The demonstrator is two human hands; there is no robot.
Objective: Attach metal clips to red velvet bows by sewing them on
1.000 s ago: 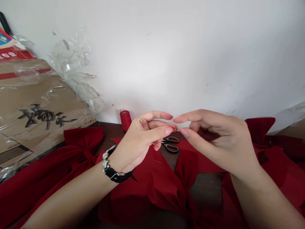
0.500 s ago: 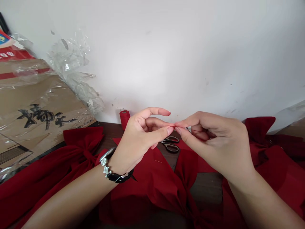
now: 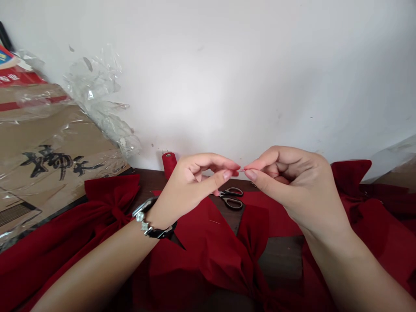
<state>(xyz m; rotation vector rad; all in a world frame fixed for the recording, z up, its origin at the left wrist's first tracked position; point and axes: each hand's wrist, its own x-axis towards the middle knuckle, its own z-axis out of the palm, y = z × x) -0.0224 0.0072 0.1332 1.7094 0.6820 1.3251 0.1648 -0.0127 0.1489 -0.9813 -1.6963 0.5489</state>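
A short length of red thread (image 3: 241, 170) stretches across the narrow gap between my two hands, above the dark table. My left hand (image 3: 208, 173), with a watch and bracelet at the wrist, has its thumb and fingers closed at one end of it. On the other side, my right hand (image 3: 286, 182) pinches the thread between thumb and forefinger. Below lies red cloth (image 3: 195, 242) with a thin needle (image 3: 214, 222) on it. Scissors (image 3: 233, 198) with black handles rest behind my left fingertips, blades partly hidden.
A red thread spool (image 3: 169, 164) with needles in its top stands by the white wall (image 3: 227, 78). Red fabric bows (image 3: 117, 208) lie at left and right. A cardboard box (image 3: 48, 134) with clear plastic leans at far left.
My hands have moved slightly apart, so a bit of thread now shows between them. My left forefinger has come down from its raised position toward the thread.
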